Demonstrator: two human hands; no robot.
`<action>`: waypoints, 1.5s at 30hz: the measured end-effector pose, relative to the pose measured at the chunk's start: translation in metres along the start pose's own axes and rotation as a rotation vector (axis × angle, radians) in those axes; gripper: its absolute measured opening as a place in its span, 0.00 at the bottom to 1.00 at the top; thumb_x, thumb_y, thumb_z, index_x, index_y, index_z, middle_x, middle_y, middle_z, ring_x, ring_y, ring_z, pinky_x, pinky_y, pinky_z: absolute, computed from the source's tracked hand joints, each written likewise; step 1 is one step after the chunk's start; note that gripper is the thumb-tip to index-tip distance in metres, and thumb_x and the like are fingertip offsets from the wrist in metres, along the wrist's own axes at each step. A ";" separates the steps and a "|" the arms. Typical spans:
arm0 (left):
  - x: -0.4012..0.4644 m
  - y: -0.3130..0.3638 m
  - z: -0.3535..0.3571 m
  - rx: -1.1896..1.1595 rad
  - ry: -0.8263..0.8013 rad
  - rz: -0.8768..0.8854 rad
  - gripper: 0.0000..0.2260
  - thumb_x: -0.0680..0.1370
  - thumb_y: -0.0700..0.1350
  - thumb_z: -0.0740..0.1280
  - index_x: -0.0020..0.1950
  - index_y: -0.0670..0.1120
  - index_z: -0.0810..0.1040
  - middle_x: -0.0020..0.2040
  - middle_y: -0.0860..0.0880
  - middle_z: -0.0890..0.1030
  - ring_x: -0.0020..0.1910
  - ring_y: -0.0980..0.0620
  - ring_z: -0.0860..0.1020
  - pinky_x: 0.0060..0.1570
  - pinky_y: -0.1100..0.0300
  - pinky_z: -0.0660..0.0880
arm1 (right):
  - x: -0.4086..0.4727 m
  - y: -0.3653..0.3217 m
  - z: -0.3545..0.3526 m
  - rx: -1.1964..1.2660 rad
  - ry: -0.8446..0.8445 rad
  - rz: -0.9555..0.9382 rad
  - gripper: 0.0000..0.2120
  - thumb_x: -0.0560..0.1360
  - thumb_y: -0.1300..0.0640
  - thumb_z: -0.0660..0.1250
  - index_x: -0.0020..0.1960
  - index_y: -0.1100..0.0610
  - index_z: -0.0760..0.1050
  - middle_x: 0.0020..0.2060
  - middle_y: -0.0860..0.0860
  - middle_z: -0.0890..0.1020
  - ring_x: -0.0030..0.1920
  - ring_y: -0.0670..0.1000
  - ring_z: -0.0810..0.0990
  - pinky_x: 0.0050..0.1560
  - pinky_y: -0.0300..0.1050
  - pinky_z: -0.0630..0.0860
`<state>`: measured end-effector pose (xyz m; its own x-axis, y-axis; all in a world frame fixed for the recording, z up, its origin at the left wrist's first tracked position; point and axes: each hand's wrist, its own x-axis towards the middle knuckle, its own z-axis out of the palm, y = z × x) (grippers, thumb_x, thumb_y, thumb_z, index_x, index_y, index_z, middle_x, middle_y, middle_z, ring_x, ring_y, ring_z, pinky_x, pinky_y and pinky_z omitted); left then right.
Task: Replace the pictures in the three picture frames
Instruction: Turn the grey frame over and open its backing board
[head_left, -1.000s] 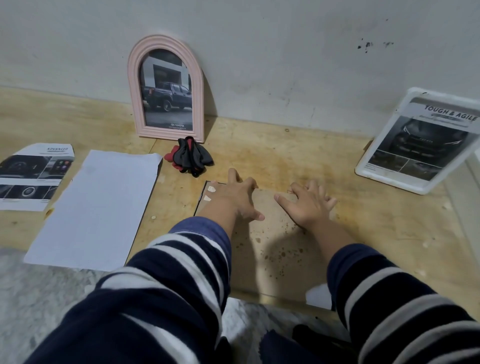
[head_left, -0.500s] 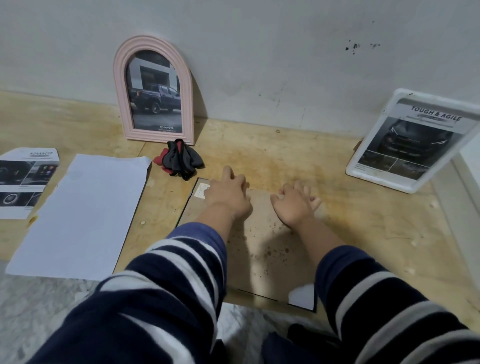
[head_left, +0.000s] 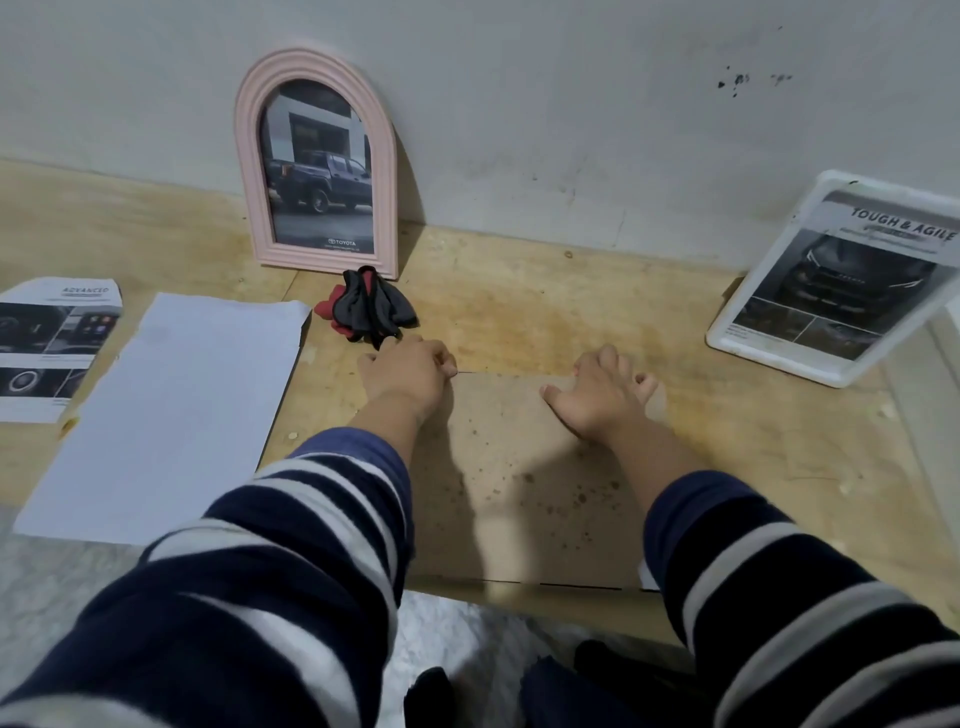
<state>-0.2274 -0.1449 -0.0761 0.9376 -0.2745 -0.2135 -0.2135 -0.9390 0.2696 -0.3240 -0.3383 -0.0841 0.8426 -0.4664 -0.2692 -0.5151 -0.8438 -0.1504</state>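
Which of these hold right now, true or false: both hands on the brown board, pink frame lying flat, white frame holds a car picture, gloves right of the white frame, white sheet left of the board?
1. Both hands are at the far edge of the brown board. True: left hand at its far left corner, right hand near its far right.
2. The pink frame lies flat. False: it stands upright against the wall.
3. The white frame holds a car picture. True.
4. The gloves are right of the white frame. False: they lie in front of the pink frame.
5. The white sheet lies left of the board. True.
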 end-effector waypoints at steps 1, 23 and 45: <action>0.001 -0.002 0.002 -0.050 -0.013 -0.035 0.08 0.80 0.48 0.61 0.45 0.55 0.79 0.44 0.56 0.74 0.55 0.49 0.69 0.48 0.52 0.58 | 0.001 0.001 0.000 -0.011 0.004 0.004 0.30 0.74 0.34 0.55 0.65 0.54 0.68 0.62 0.53 0.66 0.64 0.55 0.62 0.60 0.55 0.58; -0.001 0.011 0.000 -0.274 -0.081 -0.251 0.11 0.73 0.49 0.60 0.51 0.52 0.78 0.60 0.47 0.69 0.63 0.42 0.63 0.52 0.51 0.62 | -0.006 0.007 0.026 0.142 0.459 -0.018 0.34 0.64 0.23 0.53 0.45 0.53 0.75 0.51 0.51 0.67 0.55 0.53 0.68 0.51 0.49 0.55; -0.048 -0.030 0.000 -0.721 0.083 -0.288 0.14 0.84 0.48 0.54 0.48 0.42 0.74 0.39 0.49 0.74 0.44 0.47 0.72 0.42 0.57 0.65 | -0.021 0.006 -0.006 0.130 0.330 0.079 0.18 0.79 0.39 0.53 0.57 0.46 0.75 0.59 0.49 0.72 0.62 0.52 0.65 0.61 0.55 0.58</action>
<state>-0.2657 -0.1036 -0.0738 0.9526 0.0033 -0.3042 0.2460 -0.5967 0.7638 -0.3438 -0.3350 -0.0734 0.7937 -0.6075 0.0330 -0.5787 -0.7706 -0.2672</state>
